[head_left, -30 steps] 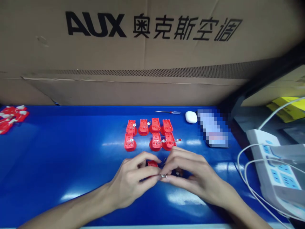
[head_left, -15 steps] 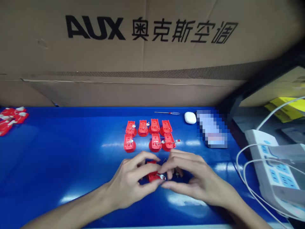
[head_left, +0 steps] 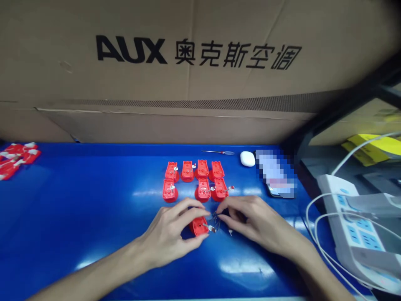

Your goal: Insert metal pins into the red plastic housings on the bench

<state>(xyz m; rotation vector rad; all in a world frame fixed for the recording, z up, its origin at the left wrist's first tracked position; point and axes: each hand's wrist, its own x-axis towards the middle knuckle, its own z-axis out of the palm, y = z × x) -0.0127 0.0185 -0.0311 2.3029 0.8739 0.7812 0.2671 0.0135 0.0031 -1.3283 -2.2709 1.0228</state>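
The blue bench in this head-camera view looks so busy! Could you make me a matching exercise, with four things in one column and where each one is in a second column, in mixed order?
Things:
1. Left hand
2. Small screwdriver
3. White oval case
4. Heap of red pieces

Places:
A. Just right of the screwdriver
B. At the far left of the blue bench
C. Around a red plastic part
D. Behind the two rows of red parts

Pairs: 1-C, 2-D, 3-A, 4-B
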